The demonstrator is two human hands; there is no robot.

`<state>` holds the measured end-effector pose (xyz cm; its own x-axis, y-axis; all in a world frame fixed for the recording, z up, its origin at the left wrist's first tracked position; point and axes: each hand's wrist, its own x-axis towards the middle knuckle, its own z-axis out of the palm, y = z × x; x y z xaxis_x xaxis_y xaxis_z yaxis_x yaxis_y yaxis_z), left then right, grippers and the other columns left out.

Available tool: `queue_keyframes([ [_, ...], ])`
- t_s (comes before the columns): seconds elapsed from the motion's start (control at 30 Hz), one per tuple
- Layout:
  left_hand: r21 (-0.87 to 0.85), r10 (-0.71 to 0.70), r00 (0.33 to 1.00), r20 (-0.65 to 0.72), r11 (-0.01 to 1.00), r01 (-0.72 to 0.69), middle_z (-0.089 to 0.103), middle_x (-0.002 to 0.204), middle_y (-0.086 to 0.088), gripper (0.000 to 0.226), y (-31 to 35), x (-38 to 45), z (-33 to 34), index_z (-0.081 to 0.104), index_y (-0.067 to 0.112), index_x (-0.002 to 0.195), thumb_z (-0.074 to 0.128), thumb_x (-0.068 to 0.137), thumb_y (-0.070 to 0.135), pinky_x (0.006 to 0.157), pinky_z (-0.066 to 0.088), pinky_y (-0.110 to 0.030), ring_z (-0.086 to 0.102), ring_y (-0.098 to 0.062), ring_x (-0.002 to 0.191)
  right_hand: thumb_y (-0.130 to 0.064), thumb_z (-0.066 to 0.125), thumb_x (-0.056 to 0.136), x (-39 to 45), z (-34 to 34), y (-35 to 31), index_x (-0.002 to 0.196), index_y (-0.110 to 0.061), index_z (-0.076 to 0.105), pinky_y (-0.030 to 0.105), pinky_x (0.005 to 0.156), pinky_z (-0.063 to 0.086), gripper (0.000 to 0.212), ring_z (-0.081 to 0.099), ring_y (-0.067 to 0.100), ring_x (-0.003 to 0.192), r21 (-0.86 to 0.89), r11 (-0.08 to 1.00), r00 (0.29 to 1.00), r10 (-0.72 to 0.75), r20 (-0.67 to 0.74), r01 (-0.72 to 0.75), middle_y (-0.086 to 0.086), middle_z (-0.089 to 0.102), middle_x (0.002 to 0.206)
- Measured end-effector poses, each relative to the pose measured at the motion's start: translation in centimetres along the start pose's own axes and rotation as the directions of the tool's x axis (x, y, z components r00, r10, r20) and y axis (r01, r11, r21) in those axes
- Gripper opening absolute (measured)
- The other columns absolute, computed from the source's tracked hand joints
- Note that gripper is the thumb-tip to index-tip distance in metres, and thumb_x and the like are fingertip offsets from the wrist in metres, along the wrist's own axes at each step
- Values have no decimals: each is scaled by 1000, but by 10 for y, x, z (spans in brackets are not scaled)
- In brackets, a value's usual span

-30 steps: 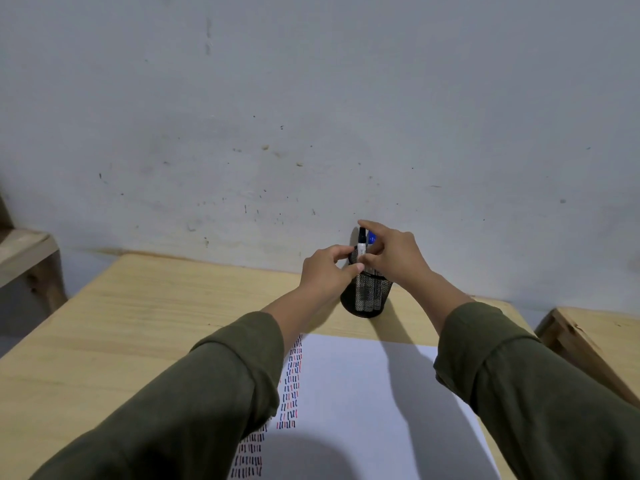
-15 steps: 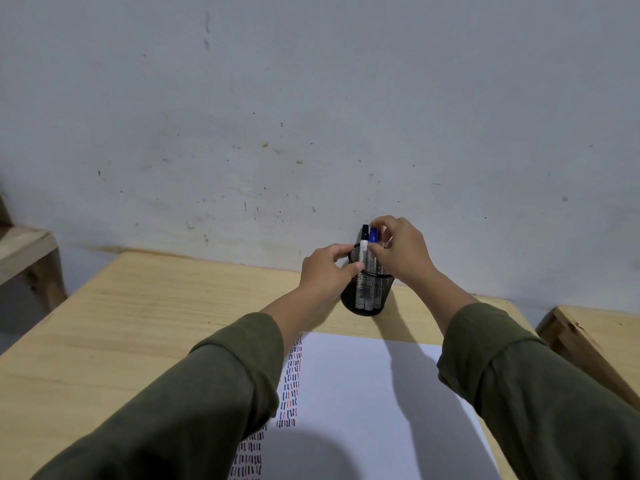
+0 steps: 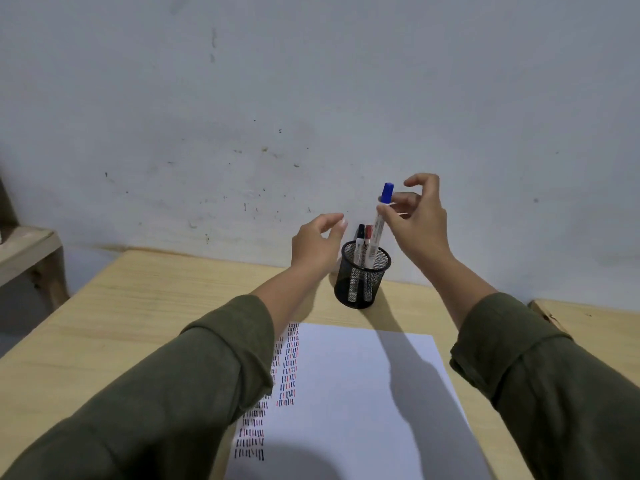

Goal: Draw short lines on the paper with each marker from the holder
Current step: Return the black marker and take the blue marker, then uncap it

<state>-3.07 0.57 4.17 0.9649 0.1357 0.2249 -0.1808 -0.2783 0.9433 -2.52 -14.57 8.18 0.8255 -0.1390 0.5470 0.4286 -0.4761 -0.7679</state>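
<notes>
Head view of a wooden bench [image 3: 104, 327] set against a pale, speckled wall [image 3: 311, 98]. The right hand [image 3: 414, 220] pinches a blue-capped marker [image 3: 379, 221] between thumb and fingers, its grip closed on the upper barrel just below the cap; the marker stands nearly upright, tilted slightly, with its lower end inside the rim of a black mesh holder [image 3: 362, 278]. Two further markers, one black-capped [image 3: 360, 233] and one red-capped [image 3: 368, 232], stand in the holder. The left hand [image 3: 317, 244] hovers just left of the holder with fingers loosely curled and its grip released, grasping nothing and apart from the mesh. The holder rests on the bench beyond the far edge of a white sheet of paper [image 3: 363, 393]. Columns of short black, red and blue lines [image 3: 285, 368] run along the paper's left margin, partly hidden by the left sleeve [image 3: 173, 393]. Both forearms wear dark olive sleeves, and their shadows fall across the paper.
</notes>
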Motion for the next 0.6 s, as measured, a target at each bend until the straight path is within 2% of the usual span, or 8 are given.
queue_keyframes([
  [0.07, -102, 60, 998, 13, 993, -58, 67, 115, 7, 29, 15, -5, -6, 63, 26, 116, 53, 90, 34, 100, 40, -25, 56, -9, 112, -12, 70, 80, -7, -7, -16, 103, -20, 37, 8, 65, 46, 41, 65, 1, 71, 8, 1000, 996, -19, 92, 18, -11, 71, 84],
  [0.17, -189, 107, 991, 81, 978, -90, 66, 110, 9, 29, 34, -21, -15, 63, 28, 117, 53, 90, 32, 100, 40, -26, 55, -8, 112, -13, 68, 80, -28, -13, -34, 102, -17, 38, 23, 72, 50, 38, 68, 14, 79, -15, 999, 971, -28, 235, 32, -4, 75, 90],
  [0.23, -205, 103, 987, 120, 976, -77, 66, 108, 6, 27, 41, -36, -20, 64, 27, 116, 54, 90, 27, 99, 40, -26, 56, -10, 113, -13, 68, 81, -43, -16, -44, 101, -16, 39, 32, 71, 51, 36, 68, 23, 80, -3, 1000, 956, -16, 292, 17, 0, 75, 92],
  [0.3, -234, 83, 989, 126, 971, -51, 69, 107, 1, 21, 44, -51, -26, 67, 25, 108, 56, 90, 23, 98, 41, -26, 58, -11, 111, -14, 68, 81, -57, -20, -54, 101, -18, 40, 32, 67, 49, 34, 66, 22, 75, 9, 1000, 942, -6, 335, 3, 1, 75, 90],
  [0.37, -295, 44, 992, 114, 955, -8, 70, 99, 3, 15, 47, -66, -34, 68, 21, 100, 57, 89, 20, 88, 44, -18, 61, -7, 98, -17, 68, 82, -70, -23, -62, 101, -21, 42, 31, 68, 47, 32, 64, 15, 71, 33, 999, 924, 2, 382, -16, -2, 75, 82],
  [0.47, -403, -61, 996, 59, 912, 80, 66, 87, 12, 19, 48, -82, -45, 67, 12, 103, 55, 90, 19, 69, 44, -6, 56, 6, 79, -21, 70, 81, -88, -29, -72, 107, -24, 47, 29, 74, 46, 35, 64, 12, 75, 55, 997, 896, 30, 443, -60, -3, 74, 71],
  [0.53, -463, -166, 986, 14, 873, 153, 67, 97, 8, 18, 46, -94, -52, 69, 15, 97, 54, 91, 23, 83, 44, -17, 56, 1, 85, -23, 72, 80, -102, -35, -80, 113, -29, 49, 19, 64, 43, 41, 62, 7, 67, 84, 992, 873, 40, 486, -92, -2, 73, 69],
  [0.6, -524, -259, 966, -11, 824, 215, 67, 107, 4, 17, 44, -106, -58, 67, 22, 81, 54, 91, 27, 99, 38, -30, 55, -8, 101, -25, 73, 80, -115, -41, -86, 118, -32, 50, 19, 62, 42, 45, 60, 7, 63, 163, 977, 856, 37, 516, -141, 1, 74, 76],
])
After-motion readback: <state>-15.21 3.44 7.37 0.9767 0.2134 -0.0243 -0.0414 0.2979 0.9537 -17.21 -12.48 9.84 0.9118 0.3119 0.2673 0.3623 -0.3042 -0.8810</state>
